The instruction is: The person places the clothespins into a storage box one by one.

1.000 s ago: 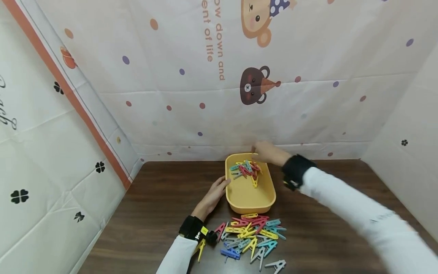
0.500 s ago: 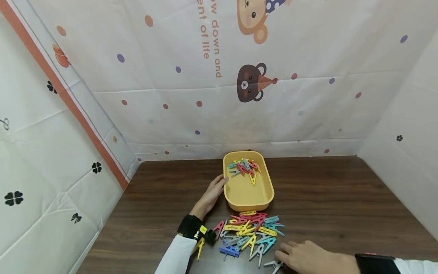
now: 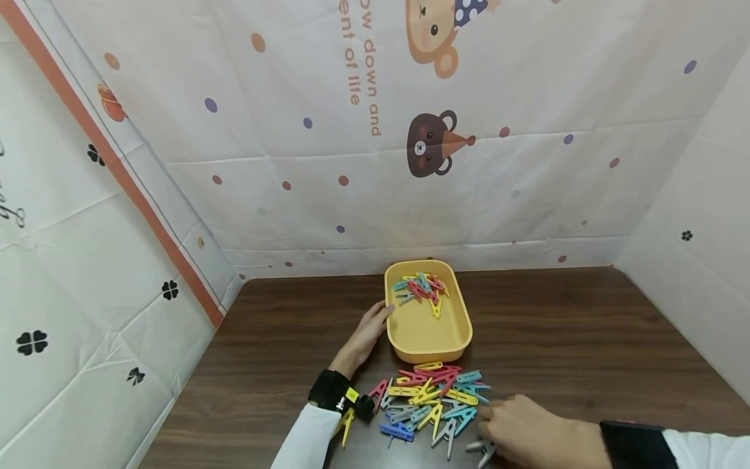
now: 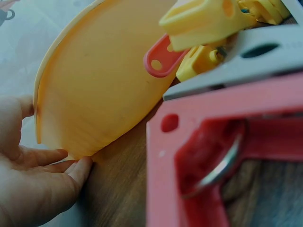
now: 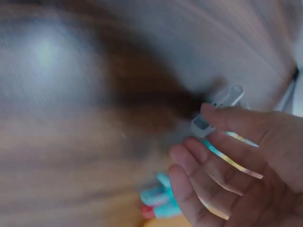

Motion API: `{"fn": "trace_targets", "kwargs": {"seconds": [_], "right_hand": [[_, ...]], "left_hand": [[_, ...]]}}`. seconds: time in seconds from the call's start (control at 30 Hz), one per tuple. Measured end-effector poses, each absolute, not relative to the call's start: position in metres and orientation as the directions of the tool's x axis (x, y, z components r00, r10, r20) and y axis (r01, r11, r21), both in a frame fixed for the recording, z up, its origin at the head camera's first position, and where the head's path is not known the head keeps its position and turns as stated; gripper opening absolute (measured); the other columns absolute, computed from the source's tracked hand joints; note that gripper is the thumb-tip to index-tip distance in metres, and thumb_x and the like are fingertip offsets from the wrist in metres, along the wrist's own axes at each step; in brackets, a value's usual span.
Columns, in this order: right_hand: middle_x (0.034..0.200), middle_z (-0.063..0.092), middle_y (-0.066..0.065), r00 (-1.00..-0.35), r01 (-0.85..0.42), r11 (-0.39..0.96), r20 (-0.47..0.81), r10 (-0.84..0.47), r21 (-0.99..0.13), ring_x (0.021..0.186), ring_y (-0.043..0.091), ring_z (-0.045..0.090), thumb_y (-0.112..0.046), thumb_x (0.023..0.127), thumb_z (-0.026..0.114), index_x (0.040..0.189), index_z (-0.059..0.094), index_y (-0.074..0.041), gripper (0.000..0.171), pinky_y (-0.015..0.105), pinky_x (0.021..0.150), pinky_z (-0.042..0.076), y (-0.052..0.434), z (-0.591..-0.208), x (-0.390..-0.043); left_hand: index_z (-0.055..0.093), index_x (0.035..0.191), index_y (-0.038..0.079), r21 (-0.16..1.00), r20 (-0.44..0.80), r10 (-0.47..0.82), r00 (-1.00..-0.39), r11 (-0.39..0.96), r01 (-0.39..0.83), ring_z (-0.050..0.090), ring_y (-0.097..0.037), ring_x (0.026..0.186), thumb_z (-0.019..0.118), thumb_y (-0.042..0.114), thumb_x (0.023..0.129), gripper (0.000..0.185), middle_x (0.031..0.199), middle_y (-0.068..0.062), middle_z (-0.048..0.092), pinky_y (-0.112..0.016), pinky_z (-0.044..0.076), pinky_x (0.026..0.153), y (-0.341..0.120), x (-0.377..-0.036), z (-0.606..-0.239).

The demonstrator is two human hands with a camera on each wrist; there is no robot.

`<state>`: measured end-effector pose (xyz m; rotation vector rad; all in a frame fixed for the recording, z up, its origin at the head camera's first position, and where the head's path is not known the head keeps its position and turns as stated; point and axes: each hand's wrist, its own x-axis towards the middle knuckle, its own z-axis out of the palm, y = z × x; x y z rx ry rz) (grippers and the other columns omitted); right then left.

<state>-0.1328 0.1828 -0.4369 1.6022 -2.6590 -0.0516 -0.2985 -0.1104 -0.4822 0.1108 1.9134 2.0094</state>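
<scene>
My left hand (image 3: 366,335) holds the left side of a yellow plastic tray (image 3: 430,339). In the left wrist view its fingers (image 4: 80,170) lie by the tray's lower edge, and one digit reaches the rim. Several red, yellow, blue-green and grey clothespins (image 3: 422,286) lie at the tray's far end. Near the front of the table my right hand (image 3: 521,426) pinches a grey clothespin (image 5: 229,97) between thumb and index finger; the other fingers are loosely bent. A mixed pile of clothespins (image 3: 430,391) spreads between the tray and me, left of my right hand.
A yellow clothespin (image 3: 347,426) lies by my left wrist, partly behind the wristband. A blue clothespin (image 3: 397,431) sits at the pile's near edge. The dark wooden table (image 3: 556,339) ends against a printed cloth wall (image 3: 293,208) right behind the tray.
My right hand has come from above the tray's far end down to the front right of the pile and has taken hold of a grey clothespin. The left hand stays on the tray.
</scene>
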Motion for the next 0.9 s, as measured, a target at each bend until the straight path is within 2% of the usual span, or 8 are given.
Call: {"fn": "trace_targets", "kwargs": {"seconds": [0.13,0.27,0.4,0.57,0.63,0.7,0.8,0.9], "right_hand": [[0.075,0.060,-0.014,-0.592,-0.806,0.591,0.022,-0.806,-0.040,0.061,-0.002,0.052,-0.012,0.075,0.084,0.074,0.069,-0.026,0.021,0.018,0.048,0.042,0.167,-0.388,-0.145],[0.080,0.066,-0.010,-0.645,-0.756,0.617,0.086,-0.759,-0.219,0.068,-0.002,0.057,-0.002,0.081,0.081,0.083,0.074,-0.018,0.018,0.016,0.056,0.048,0.152,-0.348,-0.182],[0.082,0.071,0.000,-0.696,-0.714,0.644,0.184,-0.694,-0.274,0.067,0.004,0.059,-0.003,0.086,0.079,0.091,0.075,-0.009,0.009,0.019,0.058,0.049,0.139,-0.326,-0.238],[0.088,0.074,0.014,-0.837,-0.545,0.756,0.179,-0.517,-0.363,0.070,0.018,0.064,-0.006,0.090,0.077,0.095,0.076,0.003,0.010,0.031,0.064,0.055,0.122,-0.326,-0.316],[0.088,0.072,0.015,-0.886,-0.459,0.791,0.142,-0.442,-0.404,0.074,0.020,0.063,-0.004,0.089,0.076,0.094,0.075,0.005,0.011,0.032,0.067,0.055,0.116,-0.333,-0.342],[0.078,0.067,0.010,-0.929,-0.354,0.818,0.067,-0.365,-0.454,0.069,0.019,0.057,-0.003,0.087,0.075,0.084,0.073,0.004,0.009,0.031,0.064,0.051,0.110,-0.341,-0.360],[0.062,0.047,0.004,-0.966,-0.206,0.844,-0.033,-0.255,-0.495,0.058,0.016,0.040,0.004,0.082,0.071,0.063,0.058,-0.001,0.024,0.028,0.054,0.040,0.103,-0.360,-0.377],[0.065,0.046,0.007,-0.989,-0.096,0.878,-0.056,-0.138,-0.469,0.059,0.020,0.039,0.006,0.079,0.072,0.065,0.056,-0.002,0.023,0.031,0.055,0.042,0.094,-0.383,-0.386]], "left_hand": [[0.029,0.160,0.006,0.979,-0.186,0.305,-0.934,-0.018,-0.201,0.034,-0.031,0.153,0.046,0.038,0.109,0.063,0.163,-0.016,0.037,-0.051,0.027,0.125,-0.110,-0.299,-0.482],[0.029,0.160,0.006,0.978,-0.197,0.308,-0.931,-0.010,-0.211,0.035,-0.031,0.152,0.046,0.039,0.109,0.063,0.163,-0.016,0.037,-0.050,0.028,0.125,-0.109,-0.298,-0.482],[0.029,0.160,0.006,0.978,-0.198,0.306,-0.931,-0.006,-0.210,0.037,-0.031,0.151,0.046,0.040,0.109,0.064,0.162,-0.016,0.039,-0.050,0.029,0.124,-0.109,-0.299,-0.481],[0.029,0.160,0.007,0.979,-0.191,0.298,-0.935,-0.015,-0.205,0.036,-0.030,0.152,0.047,0.039,0.109,0.063,0.162,-0.016,0.037,-0.050,0.028,0.125,-0.109,-0.302,-0.478],[0.029,0.160,0.007,0.978,-0.192,0.300,-0.934,-0.019,-0.207,0.034,-0.029,0.153,0.047,0.040,0.109,0.063,0.163,-0.015,0.036,-0.049,0.027,0.126,-0.108,-0.304,-0.478],[0.028,0.160,0.006,0.979,-0.187,0.307,-0.933,-0.020,-0.203,0.033,-0.029,0.154,0.046,0.039,0.109,0.063,0.163,-0.015,0.035,-0.049,0.026,0.126,-0.108,-0.304,-0.478],[0.028,0.160,0.006,0.978,-0.192,0.312,-0.931,-0.015,-0.207,0.034,-0.029,0.153,0.047,0.042,0.108,0.066,0.162,-0.016,0.037,-0.048,0.027,0.126,-0.106,-0.303,-0.481],[0.028,0.160,0.006,0.978,-0.192,0.310,-0.931,-0.015,-0.206,0.036,-0.030,0.152,0.048,0.043,0.108,0.068,0.162,-0.016,0.038,-0.049,0.027,0.126,-0.106,-0.301,-0.483]]}}
